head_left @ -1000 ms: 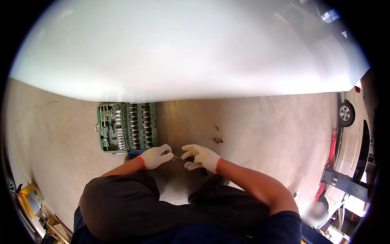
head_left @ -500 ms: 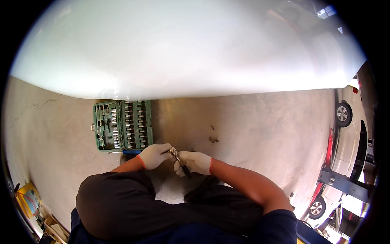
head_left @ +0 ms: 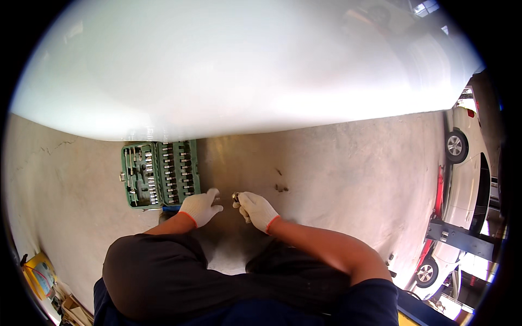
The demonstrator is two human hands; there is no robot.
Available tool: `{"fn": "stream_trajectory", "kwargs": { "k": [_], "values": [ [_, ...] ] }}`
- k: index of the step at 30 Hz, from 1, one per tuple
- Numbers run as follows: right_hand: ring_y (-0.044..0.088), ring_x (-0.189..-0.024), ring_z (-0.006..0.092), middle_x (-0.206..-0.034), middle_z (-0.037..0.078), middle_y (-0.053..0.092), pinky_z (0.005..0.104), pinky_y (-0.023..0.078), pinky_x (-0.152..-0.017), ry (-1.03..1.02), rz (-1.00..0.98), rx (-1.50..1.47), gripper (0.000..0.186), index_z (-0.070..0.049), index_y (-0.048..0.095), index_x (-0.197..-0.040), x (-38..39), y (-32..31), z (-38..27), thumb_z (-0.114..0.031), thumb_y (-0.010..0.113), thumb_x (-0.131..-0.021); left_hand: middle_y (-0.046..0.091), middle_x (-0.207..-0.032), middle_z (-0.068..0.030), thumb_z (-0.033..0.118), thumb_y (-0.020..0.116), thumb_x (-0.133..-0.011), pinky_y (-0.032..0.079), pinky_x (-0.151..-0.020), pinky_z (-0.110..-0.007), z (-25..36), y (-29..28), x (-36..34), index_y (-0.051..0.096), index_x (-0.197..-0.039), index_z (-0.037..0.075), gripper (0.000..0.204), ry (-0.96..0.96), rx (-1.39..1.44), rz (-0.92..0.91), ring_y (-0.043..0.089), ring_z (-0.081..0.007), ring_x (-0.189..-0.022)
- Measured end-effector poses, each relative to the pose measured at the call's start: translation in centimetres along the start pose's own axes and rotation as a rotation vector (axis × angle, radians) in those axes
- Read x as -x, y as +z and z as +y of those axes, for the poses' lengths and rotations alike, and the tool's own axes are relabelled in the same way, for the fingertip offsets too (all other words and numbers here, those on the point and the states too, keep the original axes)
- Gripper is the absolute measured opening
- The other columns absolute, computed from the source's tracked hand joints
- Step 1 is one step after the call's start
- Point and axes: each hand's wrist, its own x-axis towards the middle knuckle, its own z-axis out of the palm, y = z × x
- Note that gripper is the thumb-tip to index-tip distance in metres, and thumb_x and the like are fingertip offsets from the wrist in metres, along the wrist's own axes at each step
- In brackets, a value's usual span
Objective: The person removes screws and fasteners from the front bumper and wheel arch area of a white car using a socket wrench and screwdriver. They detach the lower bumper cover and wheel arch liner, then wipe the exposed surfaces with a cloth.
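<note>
My right hand [head_left: 258, 208], in a white knit glove with an orange cuff, is closed round a ratchet wrench. The round metal head of the ratchet wrench [head_left: 235, 197] shows at the fingers; its handle is hidden in the hand. A short gap to the left is my left hand [head_left: 199, 209], gloved the same way, with thumb and fingers apart. Its fingertips are slightly blurred, and I make out nothing held in them. Just beyond it lies a green socket set case [head_left: 159, 174], opened flat, with rows of sockets and bits.
A large glossy white panel [head_left: 244, 70] spans the space ahead, above the concrete floor [head_left: 337, 179]. Small dark bits [head_left: 280, 188] lie on the floor. At the right stand a white car [head_left: 462, 190] and a dark metal arm [head_left: 462, 240]. A yellow object [head_left: 39, 276] is at the lower left.
My left hand has come off the ratchet head and moved left. My right hand has turned the wrench, so its dark handle no longer shows below the hand. The view has shifted slightly.
</note>
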Motion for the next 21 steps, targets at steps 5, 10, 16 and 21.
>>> {"fn": "stream_trajectory", "kwargs": {
  "k": [5, 10, 16, 21],
  "values": [
    [0.055, -0.068, 0.0136, -0.075, 0.002, 0.058, 0.0347, 0.047, -0.068, -0.212, 0.013, 0.455, 0.048, -0.001, 0.068, -0.104, -0.2, -0.2, -0.1, -0.045, 0.052, -0.116, 0.078, -0.121, -0.0186, 0.012, 0.054, -0.108, 0.061, -0.095, -0.045, -2.7, -1.6, -1.8, 0.058, -0.15, -0.002, 0.044, 0.079, 0.332, -0.101, 0.077, -0.0345, -0.097],
    [0.054, -0.071, 0.0123, -0.078, 0.002, 0.059, 0.0329, 0.047, -0.067, -0.153, -0.23, 0.216, 0.046, -0.004, 0.067, -0.104, -0.4, -1.1, -1.0, -0.045, 0.051, -0.118, 0.075, -0.121, -0.0118, 0.0, 0.05, -0.108, 0.062, -0.089, -0.036, 0.4, -5.7, -1.2, 0.058, -0.149, -0.002, 0.042, 0.016, 0.799, -0.336, 0.073, -0.0187, -0.094],
    [0.045, -0.067, 0.0119, -0.076, -0.003, 0.048, 0.0304, 0.043, -0.064, 0.04, -0.362, -0.214, 0.049, -0.006, 0.063, -0.106, -0.7, -1.1, -2.1, -0.049, 0.046, -0.121, 0.075, -0.118, -0.0109, -0.004, 0.053, -0.108, 0.063, -0.088, -0.034, 3.4, -8.4, -0.7, 0.057, -0.152, -0.001, 0.044, 0.047, 0.838, -0.361, 0.072, -0.0169, -0.093],
    [0.042, -0.066, 0.0126, -0.076, -0.003, 0.046, 0.0314, 0.042, -0.063, 0.094, -0.372, -0.224, 0.054, -0.006, 0.062, -0.107, 0.1, -0.9, -2.7, -0.054, 0.042, -0.121, 0.077, -0.116, -0.0115, -0.002, 0.055, -0.107, 0.062, -0.086, -0.033, 4.1, -9.9, -0.7, 0.054, -0.157, 0.0, 0.05, 0.068, 0.775, -0.389, 0.073, -0.0169, -0.089]
  ]
}}
